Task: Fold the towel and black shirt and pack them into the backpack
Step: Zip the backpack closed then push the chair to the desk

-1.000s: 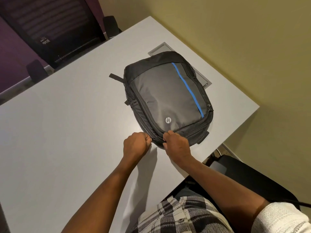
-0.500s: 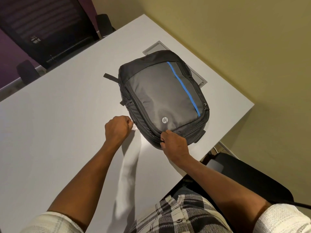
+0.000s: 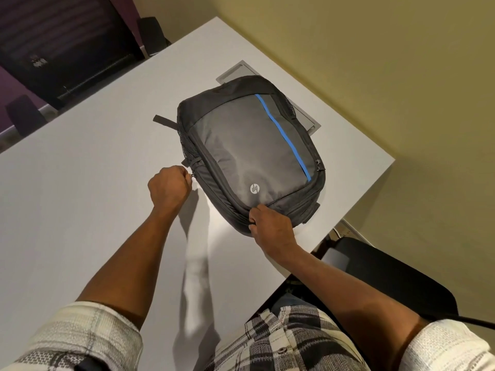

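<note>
Two hands work the backpack [image 3: 251, 153] at frame centre on the table [image 3: 80, 210]: my left hand [image 3: 168, 187] pinches the zip pull, my right hand [image 3: 270, 226] grips the near edge, and I fear the zip jamming if that grip slips.

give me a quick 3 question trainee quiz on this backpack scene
1. True or false: the backpack lies flat on the white table with its logo side up.
2. Which hand pinches the zipper pull at the backpack's side? A) left hand B) right hand C) neither
3. Fill in: the right hand grips the backpack's near ____.

Key:
1. True.
2. A; the left hand's fingers curl round the small pull beside the mesh pocket.
3. Edge; it holds the bag by the end nearest the person, just below the logo.
</note>
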`<act>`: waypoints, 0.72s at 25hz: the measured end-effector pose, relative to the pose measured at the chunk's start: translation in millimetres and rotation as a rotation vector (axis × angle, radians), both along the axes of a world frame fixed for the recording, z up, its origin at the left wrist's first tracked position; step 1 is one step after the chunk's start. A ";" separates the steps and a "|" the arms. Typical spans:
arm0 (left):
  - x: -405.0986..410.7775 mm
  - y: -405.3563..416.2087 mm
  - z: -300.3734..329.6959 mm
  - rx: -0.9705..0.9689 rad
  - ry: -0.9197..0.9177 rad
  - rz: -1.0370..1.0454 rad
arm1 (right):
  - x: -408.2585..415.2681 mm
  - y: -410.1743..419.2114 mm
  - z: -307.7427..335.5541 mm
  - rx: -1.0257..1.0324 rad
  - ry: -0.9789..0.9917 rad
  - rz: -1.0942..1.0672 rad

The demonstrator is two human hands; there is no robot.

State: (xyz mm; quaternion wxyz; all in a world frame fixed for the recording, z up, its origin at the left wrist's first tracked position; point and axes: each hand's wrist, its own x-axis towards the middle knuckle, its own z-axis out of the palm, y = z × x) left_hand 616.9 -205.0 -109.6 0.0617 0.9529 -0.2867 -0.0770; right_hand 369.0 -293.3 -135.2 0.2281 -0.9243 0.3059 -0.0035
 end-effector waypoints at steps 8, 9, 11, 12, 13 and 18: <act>-39.7 -2.6 -20.0 -0.433 0.564 0.150 | -15.7 -32.3 5.1 0.200 0.007 -0.092; -44.1 -2.6 -24.7 -0.458 0.651 0.140 | -21.0 -38.4 3.2 0.067 0.007 -0.152; -49.3 -4.3 -32.3 -0.454 0.749 0.118 | -32.3 -50.8 -0.2 -0.124 0.067 -0.313; -48.9 -5.7 -35.4 -0.441 0.779 0.112 | -37.1 -56.7 -3.2 -0.108 0.098 -0.392; -48.0 -8.3 -37.4 -0.434 0.815 0.118 | -41.4 -61.9 -5.7 -0.039 0.120 -0.452; -50.8 -27.6 -42.0 -0.478 0.970 0.116 | -52.1 -85.3 -23.3 0.356 -0.010 -0.581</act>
